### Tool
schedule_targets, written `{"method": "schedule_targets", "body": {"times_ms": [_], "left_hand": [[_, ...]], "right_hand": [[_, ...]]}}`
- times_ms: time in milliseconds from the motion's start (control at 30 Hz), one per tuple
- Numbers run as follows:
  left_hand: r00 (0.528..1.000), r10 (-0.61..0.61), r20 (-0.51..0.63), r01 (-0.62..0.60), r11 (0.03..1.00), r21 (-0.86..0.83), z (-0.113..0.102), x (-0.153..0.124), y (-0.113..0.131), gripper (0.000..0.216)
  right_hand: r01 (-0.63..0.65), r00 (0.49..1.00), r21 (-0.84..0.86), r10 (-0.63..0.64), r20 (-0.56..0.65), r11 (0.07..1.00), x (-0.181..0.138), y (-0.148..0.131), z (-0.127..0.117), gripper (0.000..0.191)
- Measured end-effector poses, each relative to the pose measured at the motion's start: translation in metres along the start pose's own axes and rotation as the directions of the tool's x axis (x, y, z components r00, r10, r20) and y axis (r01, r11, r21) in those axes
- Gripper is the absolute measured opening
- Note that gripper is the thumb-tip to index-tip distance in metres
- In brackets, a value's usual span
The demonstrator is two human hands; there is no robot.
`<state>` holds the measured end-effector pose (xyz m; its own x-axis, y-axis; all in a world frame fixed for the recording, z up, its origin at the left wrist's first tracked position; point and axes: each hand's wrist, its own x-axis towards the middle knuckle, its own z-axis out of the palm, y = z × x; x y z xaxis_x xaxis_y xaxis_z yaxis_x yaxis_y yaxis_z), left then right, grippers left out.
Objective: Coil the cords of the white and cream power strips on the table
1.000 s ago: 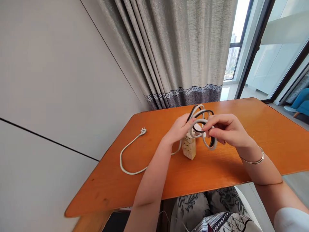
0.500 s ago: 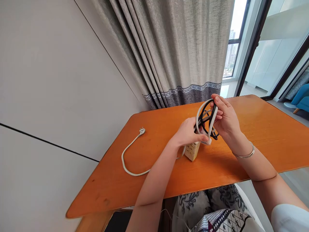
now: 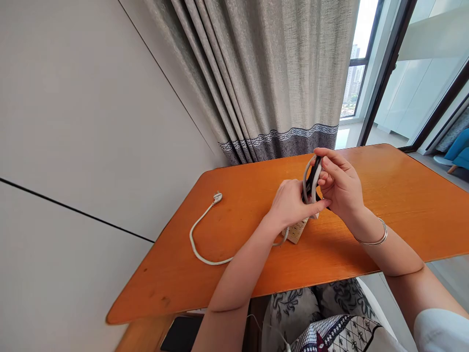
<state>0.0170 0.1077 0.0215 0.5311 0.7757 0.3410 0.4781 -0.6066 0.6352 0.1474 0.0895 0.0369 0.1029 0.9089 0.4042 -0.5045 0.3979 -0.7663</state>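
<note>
Above the table I hold a looped bundle of cables, a white cable together with a black cable. My left hand is closed around the lower part of the loops, thumb across the front. The fingers of my right hand pinch the top of the bundle. A cream power strip with rows of socket holes stands just below, partly hidden by my left hand. Its white cord curves left over the table and ends in a plug. A white block-like end shows beneath the loops.
The orange-brown wooden table has rounded corners, with a pale wall on its left and a grey curtain behind. Below the front edge lies a dark flat device. A thin white cable runs by my lap.
The cable loops have been squeezed narrower, and my left thumb now reaches further right across them. My right hand has come slightly down and left. The view has shifted a little.
</note>
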Motion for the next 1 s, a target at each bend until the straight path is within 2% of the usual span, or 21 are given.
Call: {"method": "schedule_targets", "body": {"times_ms": [167, 300, 400, 500, 600, 667, 733, 800, 1000], "left_hand": [[0.997, -0.004, -0.074, 0.008, 0.999, 0.042, -0.001, -0.001, -0.001, 0.024], [0.998, 0.004, -0.07, -0.004, 1.0, 0.008, -0.007, 0.001, -0.011, 0.021], [0.999, -0.034, 0.02, 0.037, 0.991, -0.13, -0.011, 0.002, -0.018, 0.02], [0.987, -0.087, 0.132, 0.126, 0.937, -0.326, -0.014, 0.002, -0.02, 0.019], [0.967, -0.124, 0.221, 0.217, 0.857, -0.468, -0.018, 0.001, -0.022, 0.021], [0.958, -0.153, 0.242, 0.26, 0.82, -0.51, -0.021, 0.002, -0.024, 0.024], [0.954, -0.186, 0.237, 0.287, 0.797, -0.531, -0.024, 0.003, -0.028, 0.026], [0.953, -0.206, 0.222, 0.297, 0.784, -0.545, -0.025, 0.004, -0.032, 0.028], [0.95, -0.213, 0.228, 0.306, 0.778, -0.548, -0.024, 0.008, -0.037, 0.032]], "right_hand": [[0.043, 0.99, -0.144, -0.022, 0.14, 0.989, 0.003, -0.002, -0.011, 0.03], [0.195, 0.946, -0.356, -0.079, 0.316, 0.914, 0.012, -0.006, -0.023, 0.04], [0.375, 0.899, -0.51, -0.169, 0.404, 0.774, 0.018, -0.007, -0.031, 0.041], [0.528, 0.837, -0.633, -0.221, 0.5, 0.566, 0.024, -0.006, -0.039, 0.044], [0.636, 0.753, -0.651, -0.147, 0.641, 0.415, 0.031, -0.007, -0.046, 0.067], [0.669, 0.702, -0.636, -0.047, 0.711, 0.384, 0.033, -0.006, -0.05, 0.096], [0.676, 0.674, -0.637, 0.037, 0.737, 0.371, 0.033, -0.004, -0.052, 0.117], [0.67, 0.681, -0.66, 0.072, 0.728, 0.34, 0.031, 0.0, -0.052, 0.119], [0.606, 0.767, -0.774, 0.122, 0.63, 0.186, 0.028, 0.016, -0.046, 0.096]]}}
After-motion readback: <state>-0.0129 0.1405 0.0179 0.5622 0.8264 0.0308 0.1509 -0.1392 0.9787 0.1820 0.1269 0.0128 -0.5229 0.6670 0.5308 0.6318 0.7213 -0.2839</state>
